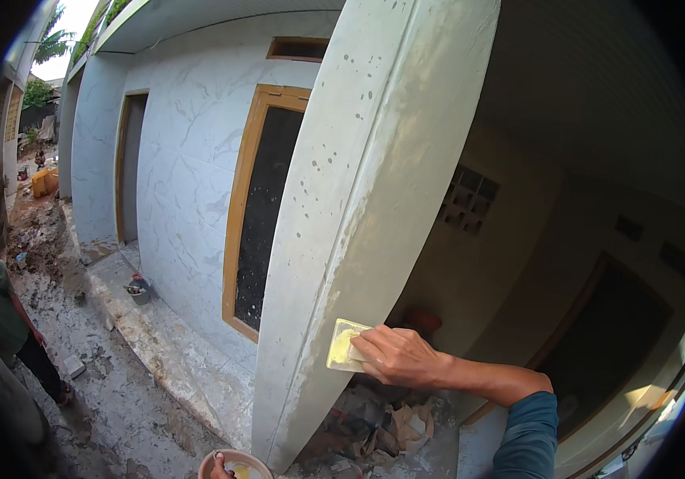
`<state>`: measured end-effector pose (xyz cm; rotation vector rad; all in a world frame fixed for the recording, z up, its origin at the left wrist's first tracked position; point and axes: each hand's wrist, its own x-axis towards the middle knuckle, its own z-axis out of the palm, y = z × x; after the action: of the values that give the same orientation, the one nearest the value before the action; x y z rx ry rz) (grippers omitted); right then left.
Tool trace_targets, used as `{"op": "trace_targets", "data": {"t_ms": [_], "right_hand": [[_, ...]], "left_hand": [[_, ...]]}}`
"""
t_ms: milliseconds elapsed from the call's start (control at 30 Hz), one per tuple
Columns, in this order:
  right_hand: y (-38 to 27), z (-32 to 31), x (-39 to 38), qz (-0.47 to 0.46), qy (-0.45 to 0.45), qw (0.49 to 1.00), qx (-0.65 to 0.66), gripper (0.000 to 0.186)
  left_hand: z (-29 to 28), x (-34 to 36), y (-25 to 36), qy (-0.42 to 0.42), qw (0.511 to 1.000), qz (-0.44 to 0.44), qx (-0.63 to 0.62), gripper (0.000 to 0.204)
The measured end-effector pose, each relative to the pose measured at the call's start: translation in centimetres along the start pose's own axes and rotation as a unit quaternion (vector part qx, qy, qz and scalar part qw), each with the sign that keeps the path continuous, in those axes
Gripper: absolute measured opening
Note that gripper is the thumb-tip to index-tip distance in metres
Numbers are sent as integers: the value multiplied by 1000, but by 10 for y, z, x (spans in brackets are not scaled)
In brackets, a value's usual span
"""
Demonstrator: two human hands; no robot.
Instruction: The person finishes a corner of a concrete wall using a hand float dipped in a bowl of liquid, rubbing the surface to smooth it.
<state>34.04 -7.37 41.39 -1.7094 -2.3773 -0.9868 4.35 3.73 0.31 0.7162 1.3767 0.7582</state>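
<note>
My right hand (402, 353) grips a flat, square, yellowish putty scraper (341, 345). The scraper's blade lies at the lower part of a pale pillar (394, 215); whether it touches is hard to tell. Damp-looking grey-beige patches cover the pillar's right face, and a rough line of filler runs along its corner. Grey spots dot the left face. At the bottom edge my left hand (220, 468) holds a pinkish-brown bowl (261, 463) by its rim, the thumb on top. Something pale and yellow shows inside the bowl, mostly cut off by the frame.
Crumpled paper sacks and debris (406, 427) lie behind the pillar's foot. A small bucket (138, 291) stands on the ledge (158, 343) by the marble-patterned wall (186, 176). On muddy ground at left stands another person (7, 307). A wood-framed window (266, 207) is behind the pillar.
</note>
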Motion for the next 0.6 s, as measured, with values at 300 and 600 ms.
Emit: {"op": "trace_targets", "data": {"t_ms": [300,600], "right_hand": [[181,-330,157,122,395,853,-319,38],[190,-344,230,294,168,873,-350,36]], "left_hand": [[-19,-12,8,-4,999,-25,29,41],[-32,-7,-1,-6,999,-48,22,44]]}}
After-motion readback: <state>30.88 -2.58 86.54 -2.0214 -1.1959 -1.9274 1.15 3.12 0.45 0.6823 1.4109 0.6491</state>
